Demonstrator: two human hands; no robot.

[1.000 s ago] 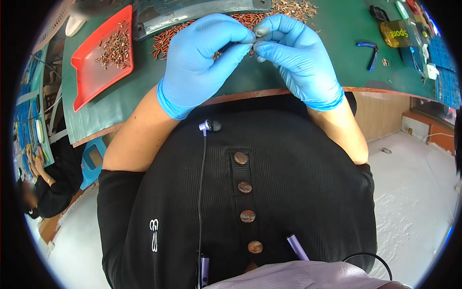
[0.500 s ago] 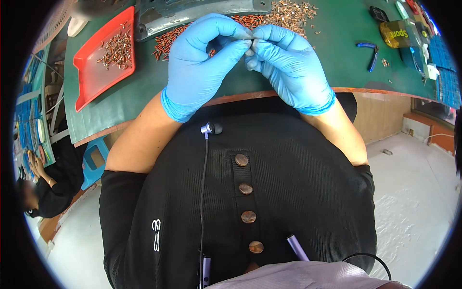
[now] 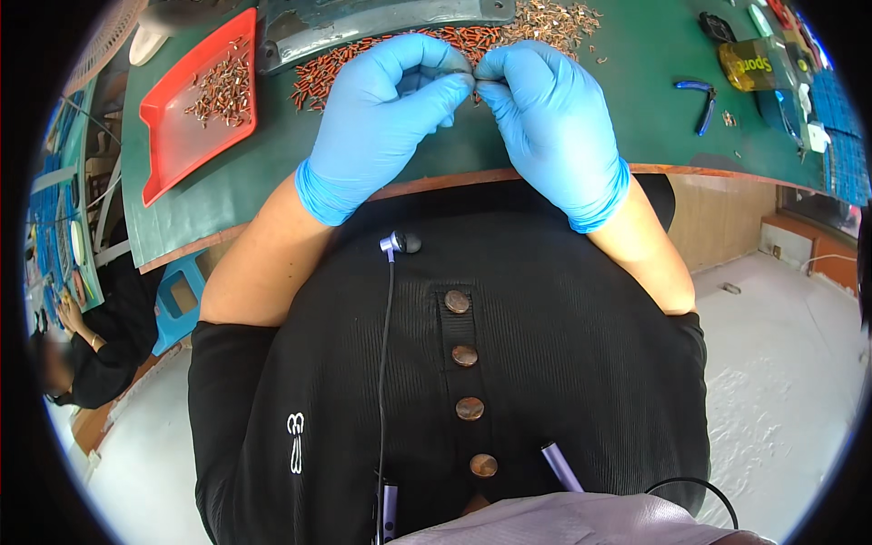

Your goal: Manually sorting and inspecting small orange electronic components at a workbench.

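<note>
Over green mat [image 3: 227,195], left hand [image 3: 386,113] and right hand [image 3: 549,118] fingertips pinching small part [image 3: 474,80], grips closed, copper pieces [image 3: 454,36] behind, red tray [image 3: 182,136] left, blue pliers [image 3: 699,95] right

Tiny thing pinched between left hand [image 3: 391,118] and right hand [image 3: 545,113]: fingertips hide it, too small to tell. Red tray [image 3: 173,150] bits too small to tell. Grey box [image 3: 363,23] cut off by top edge.
</note>
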